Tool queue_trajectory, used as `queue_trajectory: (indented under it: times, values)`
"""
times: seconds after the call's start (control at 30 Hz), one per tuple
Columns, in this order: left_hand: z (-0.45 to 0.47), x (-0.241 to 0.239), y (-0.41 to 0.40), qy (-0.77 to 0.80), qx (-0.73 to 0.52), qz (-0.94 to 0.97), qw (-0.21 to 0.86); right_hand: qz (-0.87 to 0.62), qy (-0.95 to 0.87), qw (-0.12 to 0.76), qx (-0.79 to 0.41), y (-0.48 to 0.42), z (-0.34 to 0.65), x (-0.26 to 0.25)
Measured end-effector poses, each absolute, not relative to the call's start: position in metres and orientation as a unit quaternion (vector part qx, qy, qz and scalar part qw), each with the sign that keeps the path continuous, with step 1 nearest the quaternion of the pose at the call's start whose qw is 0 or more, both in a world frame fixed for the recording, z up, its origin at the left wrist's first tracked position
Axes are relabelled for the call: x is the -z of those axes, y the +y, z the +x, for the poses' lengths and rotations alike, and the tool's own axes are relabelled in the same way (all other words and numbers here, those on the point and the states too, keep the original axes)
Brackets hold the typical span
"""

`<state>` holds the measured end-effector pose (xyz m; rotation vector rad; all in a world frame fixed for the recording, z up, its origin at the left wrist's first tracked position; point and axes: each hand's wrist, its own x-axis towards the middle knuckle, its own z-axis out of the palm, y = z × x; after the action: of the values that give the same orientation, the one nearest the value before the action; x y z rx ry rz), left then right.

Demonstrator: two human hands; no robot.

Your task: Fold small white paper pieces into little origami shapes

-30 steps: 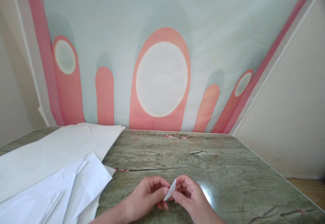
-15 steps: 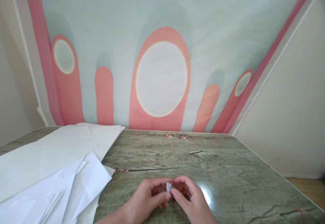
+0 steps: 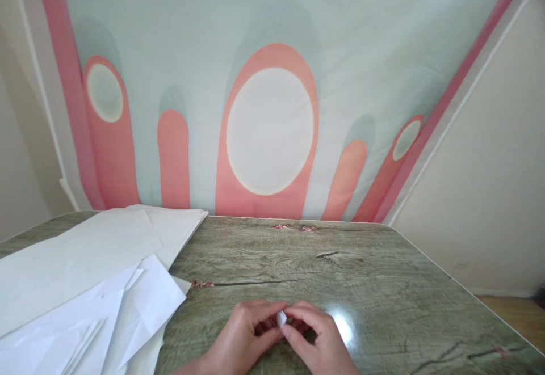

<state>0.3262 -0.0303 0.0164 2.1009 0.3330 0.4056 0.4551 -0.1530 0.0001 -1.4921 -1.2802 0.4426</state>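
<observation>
Over table (image 3: 383, 284), hands (image 3: 242, 335) pinch paper scrap (image 3: 281, 319).

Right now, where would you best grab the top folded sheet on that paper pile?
Probably by the folded sheet at its right-hand corner, coming from the right: that corner juts past the pile toward the table. The left hand and right hand are pinching a paper scrap.

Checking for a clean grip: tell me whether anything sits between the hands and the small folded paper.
Nothing visible does. The left hand and right hand pinch the small folded paper directly. The loose white sheets lie on the table to the left, apart from both hands.
</observation>
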Motion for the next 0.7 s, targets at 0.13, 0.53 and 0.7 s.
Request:
queue_trajectory:
  times: [0.13,0.53,0.7]
  values:
    - [0.3260,-0.0168,-0.0306,0.126,-0.162,0.867,0.454,-0.628,-0.557,0.516,-0.168,-0.1536,0.4555,-0.0005]
    - [0.3263,-0.0194,-0.0311,0.131,-0.146,0.865,0.461,-0.614,-0.592,0.498,-0.156,-0.1545,0.4562,-0.0045]
    - [0.3251,-0.0202,-0.0314,0.136,-0.140,0.858,0.475,-0.615,-0.594,0.498,-0.147,-0.1554,0.4553,-0.0035]
